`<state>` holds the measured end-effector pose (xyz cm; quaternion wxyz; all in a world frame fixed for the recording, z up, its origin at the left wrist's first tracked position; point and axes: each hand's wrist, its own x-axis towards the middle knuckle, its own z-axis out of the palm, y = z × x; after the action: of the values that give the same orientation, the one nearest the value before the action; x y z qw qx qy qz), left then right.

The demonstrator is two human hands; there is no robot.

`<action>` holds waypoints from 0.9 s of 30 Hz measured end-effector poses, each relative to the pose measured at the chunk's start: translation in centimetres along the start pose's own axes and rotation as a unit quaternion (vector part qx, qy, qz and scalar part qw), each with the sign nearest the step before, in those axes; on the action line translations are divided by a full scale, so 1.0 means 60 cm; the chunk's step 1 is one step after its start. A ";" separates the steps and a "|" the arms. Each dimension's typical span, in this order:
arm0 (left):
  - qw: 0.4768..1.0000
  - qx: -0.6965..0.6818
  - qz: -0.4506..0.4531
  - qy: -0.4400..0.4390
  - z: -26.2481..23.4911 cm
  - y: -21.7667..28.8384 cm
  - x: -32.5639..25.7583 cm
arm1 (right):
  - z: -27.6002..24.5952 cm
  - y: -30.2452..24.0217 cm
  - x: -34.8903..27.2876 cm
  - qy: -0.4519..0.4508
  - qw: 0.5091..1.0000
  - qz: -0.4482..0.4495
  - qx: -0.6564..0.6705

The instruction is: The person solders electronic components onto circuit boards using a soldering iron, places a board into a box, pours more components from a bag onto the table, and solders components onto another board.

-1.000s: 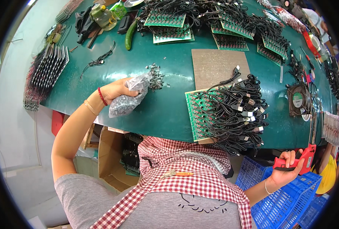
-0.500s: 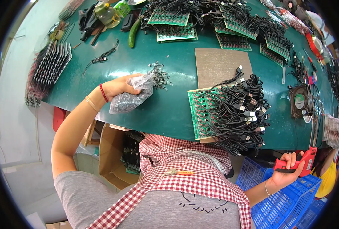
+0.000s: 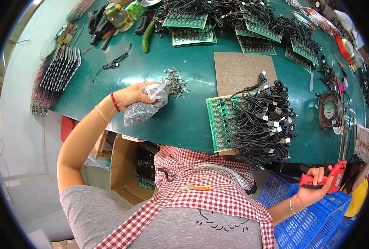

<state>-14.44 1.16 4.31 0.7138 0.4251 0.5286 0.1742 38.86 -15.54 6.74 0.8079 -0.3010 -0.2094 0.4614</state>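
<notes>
My left hand (image 3: 135,96) is closed round a clear plastic bag (image 3: 145,111) filled with small dark parts. The bag lies tilted, its mouth beside a loose pile of small dark components (image 3: 176,83) on the green table (image 3: 184,128). At the lower right, my right hand (image 3: 315,186) grips the red handle of a soldering gun (image 3: 336,176), whose long metal end points up past the table's edge. Between the hands sits a green circuit board (image 3: 220,124) with many black USB cables (image 3: 261,120) heaped over its right part.
A brown board (image 3: 244,72) lies partly under the circuit board. More boards with cables (image 3: 186,20) are stacked at the back. A cucumber (image 3: 148,37) and a bottle (image 3: 120,18) stand far left. A small fan (image 3: 328,110) is at right, above a blue crate (image 3: 309,220).
The whole scene has shifted slightly to the right in view. The bag has tipped a little, still in my left hand; my right hand keeps its grip on the soldering gun.
</notes>
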 end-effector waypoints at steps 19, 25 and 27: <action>0.998 0.057 -0.017 0.020 -0.003 0.021 -0.004 | 0.000 0.002 0.002 -0.007 1.000 0.006 0.002; 0.997 0.082 -0.009 -0.001 -0.012 0.014 0.001 | 0.002 0.003 0.004 -0.007 1.000 0.010 0.003; 0.999 0.043 -0.003 -0.016 -0.002 0.020 -0.007 | 0.003 0.004 0.004 -0.013 1.000 0.014 0.008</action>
<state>-14.49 1.62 5.49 0.7037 0.4563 0.5257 0.1423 38.72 -15.17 6.72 0.8007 -0.2912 -0.2120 0.4787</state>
